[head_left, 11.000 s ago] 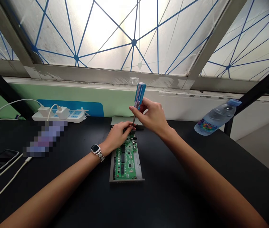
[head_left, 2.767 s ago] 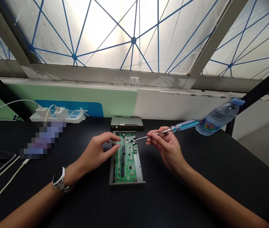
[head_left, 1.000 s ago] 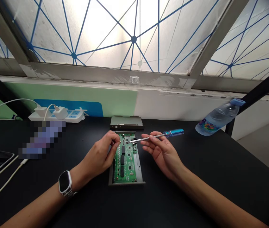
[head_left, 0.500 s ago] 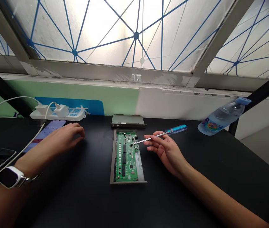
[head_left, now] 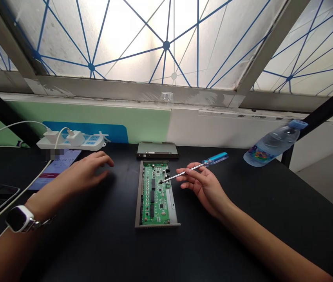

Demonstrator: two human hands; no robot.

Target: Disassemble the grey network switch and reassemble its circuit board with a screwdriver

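Observation:
My right hand (head_left: 200, 182) pinches the metal shaft of a screwdriver (head_left: 216, 158) with a clear blue handle. The handle points up and to the right, and the dark tip lies over a green circuit board (head_left: 156, 196); whether it touches the board I cannot tell. The board sits in an open metal case (head_left: 172, 209) at the middle of the table. My left hand (head_left: 91, 168), with a white watch (head_left: 19, 218) on its wrist, is left of the case with thumb and fingers apart. It holds nothing. Behind the case lies a flat metal cover (head_left: 158, 149).
On the black table (head_left: 104, 250), a phone (head_left: 49, 172) lies under my left forearm. White cables run from a power strip (head_left: 94, 141) at the back left. A water bottle (head_left: 272, 145) leans against a black post (head_left: 319, 113) at the right. A clear cup (head_left: 167, 96) stands on the windowsill.
My left hand has moved right, towards the case, and its fingers have spread more. The screwdriver has shifted slightly, its tip a little lower over the board, still in my right hand.

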